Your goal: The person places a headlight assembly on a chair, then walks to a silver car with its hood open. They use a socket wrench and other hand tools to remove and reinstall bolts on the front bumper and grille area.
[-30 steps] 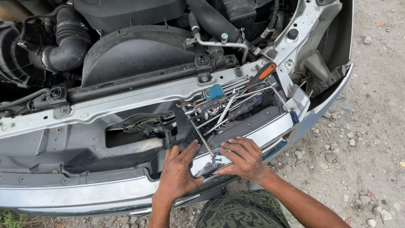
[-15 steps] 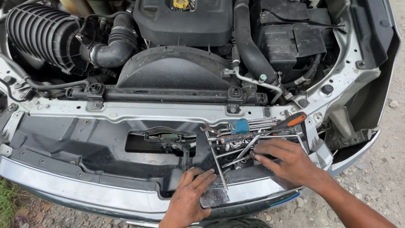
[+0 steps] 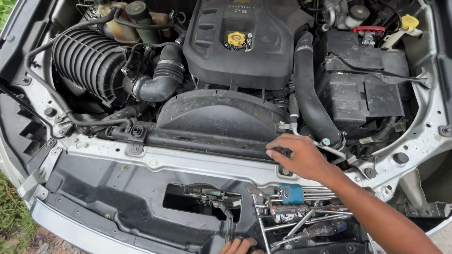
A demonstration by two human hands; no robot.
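Observation:
I look down into an open car engine bay. My right hand [image 3: 301,157] reaches across the silver front crossmember [image 3: 188,164], and its bent fingertips close on a small black fastener [image 3: 281,153] at the right edge of the black fan shroud [image 3: 221,117]. Only the fingertips of my left hand [image 3: 240,245] show at the bottom edge. They rest flat on the black front panel [image 3: 122,197], beside the hood latch [image 3: 212,194]. A pile of wrenches and screwdrivers [image 3: 301,214] with a blue holder [image 3: 292,194] lies just below my right forearm.
A ribbed black air intake [image 3: 87,66] sits at the upper left, and the black engine cover [image 3: 245,37] with its yellow cap [image 3: 236,38] is at the top centre. A thick black hose [image 3: 306,89] and the battery box [image 3: 362,89] are on the right. Grass [image 3: 14,221] lies at the bottom left.
My right hand has left the tool pile and moved up to the fan shroud's edge. My view has tilted up, so my left hand has slid to the bottom edge.

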